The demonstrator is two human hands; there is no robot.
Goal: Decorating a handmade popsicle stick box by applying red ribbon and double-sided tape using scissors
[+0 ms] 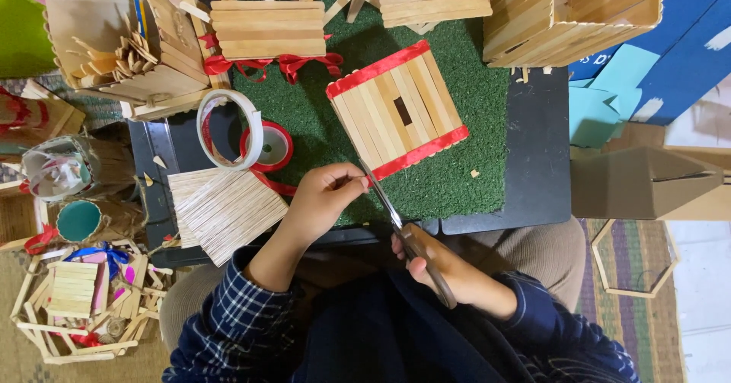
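My right hand (442, 265) grips the brown handles of a pair of scissors (392, 212), whose blades point up toward a craft-stick panel (396, 109) edged with red ribbon. That panel lies tilted on a green turf mat (449, 170). My left hand (324, 196) is pinched shut at the scissor blades near the panel's lower red ribbon edge; what it pinches is too small to tell. Both hands work over the front edge of a black board (533, 162) on my lap.
A stack of thin sticks (225, 208), a white tape roll (228, 128) and a red ribbon spool (270, 145) lie left of my hands. Stick-built boxes (571, 10) and slabs (266, 29) stand at the back. A cardboard box (647, 185) sits right.
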